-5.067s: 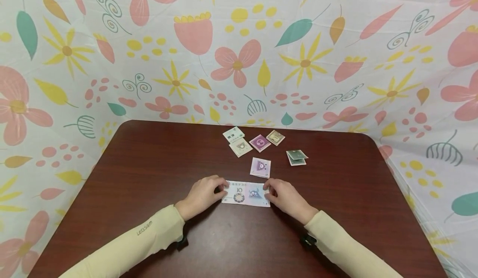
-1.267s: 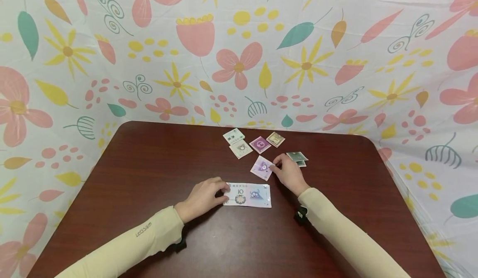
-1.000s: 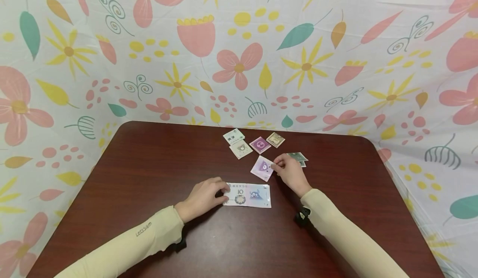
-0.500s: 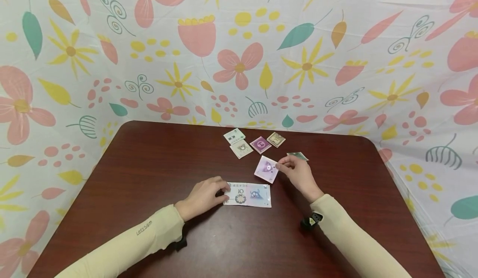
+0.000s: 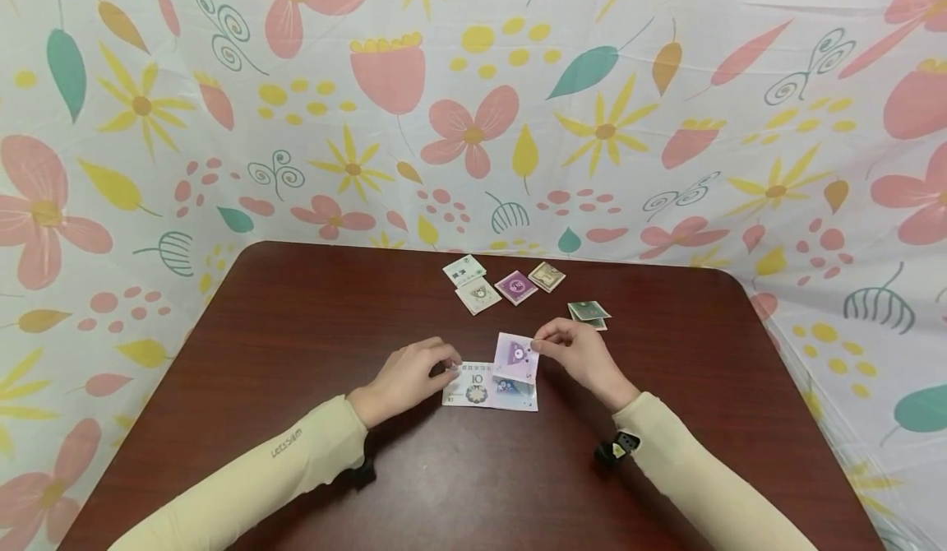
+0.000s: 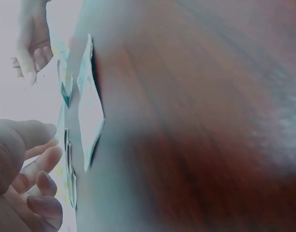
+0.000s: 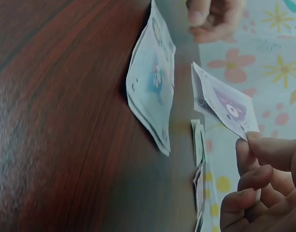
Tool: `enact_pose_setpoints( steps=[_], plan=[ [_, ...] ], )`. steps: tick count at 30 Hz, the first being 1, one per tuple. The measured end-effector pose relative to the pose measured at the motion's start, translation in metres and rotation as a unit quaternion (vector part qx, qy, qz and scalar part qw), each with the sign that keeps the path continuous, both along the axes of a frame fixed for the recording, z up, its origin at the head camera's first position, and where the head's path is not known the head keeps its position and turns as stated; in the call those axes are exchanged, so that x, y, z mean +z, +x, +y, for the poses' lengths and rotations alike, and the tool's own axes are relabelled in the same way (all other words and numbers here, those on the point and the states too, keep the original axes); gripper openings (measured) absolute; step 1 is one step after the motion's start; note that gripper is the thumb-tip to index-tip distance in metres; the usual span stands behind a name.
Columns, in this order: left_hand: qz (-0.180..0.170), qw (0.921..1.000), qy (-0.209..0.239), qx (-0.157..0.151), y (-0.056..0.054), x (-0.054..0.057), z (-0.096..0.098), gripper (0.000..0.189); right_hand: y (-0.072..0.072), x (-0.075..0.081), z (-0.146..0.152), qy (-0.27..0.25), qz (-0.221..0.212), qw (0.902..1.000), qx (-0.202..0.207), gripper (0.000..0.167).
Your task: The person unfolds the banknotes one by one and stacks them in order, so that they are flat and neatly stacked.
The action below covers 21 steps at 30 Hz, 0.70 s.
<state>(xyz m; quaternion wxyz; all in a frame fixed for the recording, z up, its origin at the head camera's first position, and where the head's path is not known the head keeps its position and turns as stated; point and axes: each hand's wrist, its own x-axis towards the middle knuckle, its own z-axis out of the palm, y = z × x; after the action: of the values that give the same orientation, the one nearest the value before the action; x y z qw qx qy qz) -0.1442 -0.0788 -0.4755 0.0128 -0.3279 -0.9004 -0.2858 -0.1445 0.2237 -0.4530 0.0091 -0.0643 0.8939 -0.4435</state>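
Observation:
My right hand pinches a folded purple play banknote by its corner. In the right wrist view the folded note is raised off the table, its two halves slightly apart. It overlaps the right part of an unfolded play banknote, marked 10, in the head view. The right wrist view shows two layers at the edge of that flat note. By its upper left corner is my left hand, fingers loosely bent with nothing between them in the left wrist view.
Farther back on the dark wooden table lie a white-green folded note, a cream one, a deep purple one and a brown one. A half-open green note lies beyond my right hand. A flowered cloth hangs behind.
My right hand left the 10 note's right edge, took the purple folded note and brought it toward me over the 10 note. My left hand has just come off the 10 note's left edge.

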Motion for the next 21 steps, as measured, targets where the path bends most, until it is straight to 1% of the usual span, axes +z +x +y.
enact_pose_setpoints(
  steps=[6,11,14,18,21],
  plan=[
    [0.008,0.9995,0.028,0.01,-0.003,0.004,0.008,0.008,0.003,0.0,-0.008,0.005,0.005,0.9993,0.037,0.006],
    [-0.006,0.9984,0.056,0.008,-0.004,0.008,0.016,0.007,0.005,0.003,-0.014,0.02,0.005,0.9965,0.08,0.008],
    [-0.02,0.9978,0.063,-0.001,-0.004,0.01,0.019,0.006,0.004,0.004,-0.016,0.026,0.002,0.994,0.106,0.008],
    [-0.038,0.9968,0.068,-0.018,-0.002,0.01,0.021,0.006,0.004,0.006,-0.018,0.032,-0.004,0.9914,0.126,0.008],
    [-0.044,0.9966,0.065,-0.027,-0.001,0.01,0.022,0.006,0.005,0.008,-0.019,0.035,-0.006,0.9899,0.137,0.008]
  ],
)
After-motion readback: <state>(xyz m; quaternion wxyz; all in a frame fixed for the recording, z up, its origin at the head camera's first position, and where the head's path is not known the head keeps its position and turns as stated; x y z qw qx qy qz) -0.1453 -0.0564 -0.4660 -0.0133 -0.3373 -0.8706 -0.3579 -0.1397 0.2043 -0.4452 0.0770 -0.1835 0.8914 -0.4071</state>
